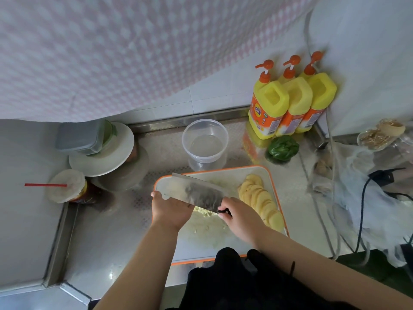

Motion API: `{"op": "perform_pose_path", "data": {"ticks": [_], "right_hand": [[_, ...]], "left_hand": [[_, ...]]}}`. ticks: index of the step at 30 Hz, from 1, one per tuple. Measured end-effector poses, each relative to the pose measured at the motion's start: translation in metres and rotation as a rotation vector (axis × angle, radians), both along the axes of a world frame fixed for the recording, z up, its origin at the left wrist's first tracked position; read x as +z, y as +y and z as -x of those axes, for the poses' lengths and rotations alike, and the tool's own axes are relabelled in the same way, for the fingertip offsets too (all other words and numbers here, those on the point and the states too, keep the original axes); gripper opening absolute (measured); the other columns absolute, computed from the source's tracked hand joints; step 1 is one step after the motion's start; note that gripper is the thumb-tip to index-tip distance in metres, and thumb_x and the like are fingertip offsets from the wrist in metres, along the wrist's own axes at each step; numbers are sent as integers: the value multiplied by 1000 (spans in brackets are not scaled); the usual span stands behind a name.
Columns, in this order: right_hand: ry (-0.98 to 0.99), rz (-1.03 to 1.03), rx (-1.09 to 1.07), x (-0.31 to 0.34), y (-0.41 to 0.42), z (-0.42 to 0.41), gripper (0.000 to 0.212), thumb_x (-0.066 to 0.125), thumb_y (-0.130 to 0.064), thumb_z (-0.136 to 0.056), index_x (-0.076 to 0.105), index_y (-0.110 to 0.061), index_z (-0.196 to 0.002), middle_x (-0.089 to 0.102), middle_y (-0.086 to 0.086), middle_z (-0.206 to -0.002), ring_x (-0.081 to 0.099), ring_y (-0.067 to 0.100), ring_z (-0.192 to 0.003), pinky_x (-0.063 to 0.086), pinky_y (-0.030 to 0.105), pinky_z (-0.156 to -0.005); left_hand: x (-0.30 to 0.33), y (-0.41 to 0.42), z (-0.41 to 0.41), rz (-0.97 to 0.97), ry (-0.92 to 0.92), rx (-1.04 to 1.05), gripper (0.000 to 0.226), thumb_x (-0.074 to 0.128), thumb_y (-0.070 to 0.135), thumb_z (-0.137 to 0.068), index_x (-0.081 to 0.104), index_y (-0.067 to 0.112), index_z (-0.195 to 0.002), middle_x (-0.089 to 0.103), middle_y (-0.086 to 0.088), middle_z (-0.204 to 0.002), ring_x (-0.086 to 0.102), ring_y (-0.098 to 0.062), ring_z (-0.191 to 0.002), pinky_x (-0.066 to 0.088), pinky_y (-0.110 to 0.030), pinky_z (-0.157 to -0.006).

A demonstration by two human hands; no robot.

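Cleaver (196, 194) tilted over cutting board (225, 174) on desk, spanning both hands. Right hand (238, 218) curled round black handle, near right. Left hand (171, 209) laid flat against blade's left end. Minced bits (202, 214) under blade; potato slices (259, 198) further right.
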State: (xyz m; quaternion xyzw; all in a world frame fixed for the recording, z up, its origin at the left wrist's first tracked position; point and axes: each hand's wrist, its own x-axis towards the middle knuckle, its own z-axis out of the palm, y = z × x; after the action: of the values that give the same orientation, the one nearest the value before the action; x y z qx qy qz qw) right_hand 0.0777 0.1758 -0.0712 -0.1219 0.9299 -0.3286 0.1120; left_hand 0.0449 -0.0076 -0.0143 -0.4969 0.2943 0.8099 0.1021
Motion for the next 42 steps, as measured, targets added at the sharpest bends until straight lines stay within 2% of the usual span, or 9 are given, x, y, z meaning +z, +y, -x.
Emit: {"op": "perform_pose_path", "data": {"ticks": [2,4,9,12,17,21,28,38,42], "right_hand": [[4,-17,-3,-2,-2,2,14,60,-19,-92,60,-8,-101,59,-2,-98,53,14,-84,35,21,-65],[-20,-34,-31,-4,-1,6,11,58,-19,-93,59,-10,-100,59,-1,-97,56,17,-86,40,25,-67],[-58,-82,-89,-1,7,20,18,51,-25,-97,55,-15,-112,63,1,-99,60,18,-85,46,30,-68],[-111,-12,-157,11,4,24,28,47,-37,-98,47,-20,-120,63,-4,-96,62,16,-81,47,31,-66],[-236,-32,-122,10,6,30,21,53,-45,-93,43,-28,-86,51,-10,-72,52,10,-63,38,27,-54],[-304,-181,55,-1,9,26,35,47,-26,-93,26,-19,-66,35,0,-59,33,14,-52,18,31,-50],[-258,-491,473,-8,-1,11,36,42,-20,-97,25,-19,-65,34,-1,-61,32,14,-53,18,29,-49],[-333,-483,179,-23,-17,29,13,39,-22,-100,36,-17,-89,37,-2,-66,47,24,-71,28,31,-51],[-230,-479,114,-26,-31,50,17,42,-24,-99,50,-14,-109,63,8,-91,60,30,-89,47,37,-71]], "left_hand": [[-6,-14,-3,-148,2,-1,73,31,57,-102,33,3,-151,44,-22,-148,37,-37,-140,36,-43,-111],[-22,-24,-3,-218,34,58,87,25,67,-98,32,-2,-150,35,-23,-154,30,-37,-145,24,-47,-119],[-30,-36,-2,-101,77,-69,53,27,39,-108,47,1,-140,53,-16,-143,47,-27,-135,33,-40,-115],[-42,-42,-4,78,-5,-157,27,48,19,-104,61,8,-126,73,-4,-103,66,-17,-101,46,-32,-97],[-56,-51,-12,382,-81,-173,7,71,20,-91,67,16,-94,69,4,-94,64,-11,-90,47,-28,-81],[-63,-64,-14,596,-151,31,29,61,39,-96,62,16,-79,66,3,-79,62,-11,-74,49,-27,-71],[-86,-75,-26,786,-145,1,39,42,35,-103,60,20,-72,65,2,-73,61,-18,-74,45,-32,-76],[-95,-69,-29,834,-125,-44,38,40,32,-104,63,20,-76,66,1,-81,62,-16,-77,47,-31,-81],[-89,-63,-27,869,-112,-72,37,39,30,-104,61,20,-76,65,2,-83,60,-13,-74,45,-31,-78]]}}
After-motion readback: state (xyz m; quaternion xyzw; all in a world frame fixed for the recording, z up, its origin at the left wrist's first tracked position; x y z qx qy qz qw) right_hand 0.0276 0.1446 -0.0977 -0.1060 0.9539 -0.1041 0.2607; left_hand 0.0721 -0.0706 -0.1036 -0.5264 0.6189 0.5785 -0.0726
